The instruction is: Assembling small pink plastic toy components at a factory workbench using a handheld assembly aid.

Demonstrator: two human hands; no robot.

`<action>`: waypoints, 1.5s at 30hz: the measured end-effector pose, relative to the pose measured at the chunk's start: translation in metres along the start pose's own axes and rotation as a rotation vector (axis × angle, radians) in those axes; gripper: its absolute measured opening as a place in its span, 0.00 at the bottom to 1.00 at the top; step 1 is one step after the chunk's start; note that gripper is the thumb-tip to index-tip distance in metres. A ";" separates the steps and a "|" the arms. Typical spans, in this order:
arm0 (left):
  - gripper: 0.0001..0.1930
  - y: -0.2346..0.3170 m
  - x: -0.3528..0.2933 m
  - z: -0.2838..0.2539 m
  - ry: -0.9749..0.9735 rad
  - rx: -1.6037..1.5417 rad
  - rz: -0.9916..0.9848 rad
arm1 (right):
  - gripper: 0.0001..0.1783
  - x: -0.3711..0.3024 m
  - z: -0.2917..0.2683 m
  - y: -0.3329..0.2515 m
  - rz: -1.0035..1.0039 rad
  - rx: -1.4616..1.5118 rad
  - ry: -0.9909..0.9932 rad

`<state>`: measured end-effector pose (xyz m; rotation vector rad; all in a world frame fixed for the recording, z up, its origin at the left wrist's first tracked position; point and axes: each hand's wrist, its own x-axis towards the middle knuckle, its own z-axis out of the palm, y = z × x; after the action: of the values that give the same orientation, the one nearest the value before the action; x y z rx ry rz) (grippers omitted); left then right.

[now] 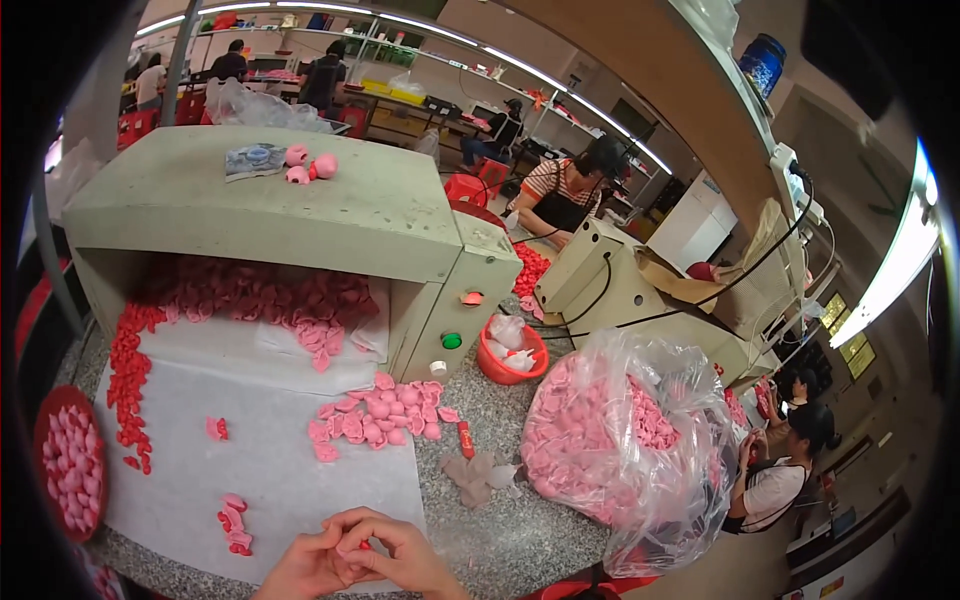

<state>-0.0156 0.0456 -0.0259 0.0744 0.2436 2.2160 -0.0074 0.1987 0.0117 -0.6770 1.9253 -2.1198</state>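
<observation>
- The right hand (398, 552) is curled nearly closed, thumb and fingers pinching a small red piece (366, 545), smooth and mostly covered.
- The left hand (312, 562) is half curled, fingertips meeting the right; whether it grips anything itself, I cannot tell.
- Both hands, with the red piece between them, are above the near edge of a flat, pale sheet (270, 455) spread over a speckled, stone-like counter (500, 545).
- From the hands, at twelve o'clock, a heap of matte pink pieces (385, 412), some ball-round, some curled like shells.
- At nine, a short row of pink and red pieces (234, 525); at ten, a ragged strip of glossy red bits (130, 375).
- Between nine and ten, a round red basket (42, 430) heaped with rounded pink pieces.
- Beyond the sheet, toward twelve, a boxy metal machine (270, 215) with chipped, pale-green paint, its wide mouth crowded with pink pieces.
- At one, a red plastic bowl (512, 370) holding crumpled white bundles.
- At two, a bulging, wrinkled clear bag (690, 480) of pink pieces; nearer, a limp, crumpled greyish cloth (470, 480).
</observation>
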 end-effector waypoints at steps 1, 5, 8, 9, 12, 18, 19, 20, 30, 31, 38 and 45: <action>0.15 0.001 -0.003 -0.002 -0.007 0.045 0.007 | 0.03 0.000 0.001 0.002 0.006 0.001 0.002; 0.17 0.003 -0.003 -0.006 0.059 0.035 -0.035 | 0.03 -0.002 0.004 0.009 -0.049 -0.062 0.053; 0.16 0.002 -0.002 -0.003 0.096 0.035 -0.048 | 0.03 -0.004 0.004 0.008 -0.081 -0.068 0.090; 0.17 0.001 -0.003 -0.003 0.107 0.039 -0.054 | 0.03 -0.006 0.004 0.005 -0.071 -0.059 0.090; 0.17 0.000 -0.005 0.003 0.111 0.075 -0.069 | 0.04 -0.010 0.003 -0.002 -0.032 -0.029 0.079; 0.18 -0.002 -0.006 0.004 0.110 0.055 -0.100 | 0.05 -0.009 0.008 -0.018 -0.117 -0.191 0.116; 0.18 -0.002 -0.005 0.004 0.098 0.020 -0.100 | 0.05 -0.010 0.007 -0.016 -0.120 -0.206 0.098; 0.18 -0.002 -0.005 0.001 0.095 0.022 -0.099 | 0.05 -0.010 0.007 -0.015 -0.122 -0.209 0.098; 0.15 0.001 -0.009 0.003 0.074 0.029 -0.062 | 0.03 -0.006 0.011 -0.013 -0.020 -0.167 0.160; 0.14 0.000 -0.011 0.006 0.133 0.000 -0.045 | 0.06 -0.007 0.010 -0.012 -0.047 -0.125 0.100; 0.15 -0.011 -0.028 0.006 0.225 0.074 -0.006 | 0.05 -0.019 0.027 -0.012 -0.049 -0.215 0.183; 0.12 0.008 -0.027 0.005 0.074 0.280 0.142 | 0.14 -0.004 0.017 -0.036 -0.223 -0.427 0.120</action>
<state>-0.0045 0.0208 -0.0187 0.1673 0.6050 2.3142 0.0091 0.1904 0.0468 -0.8953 2.5105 -1.9142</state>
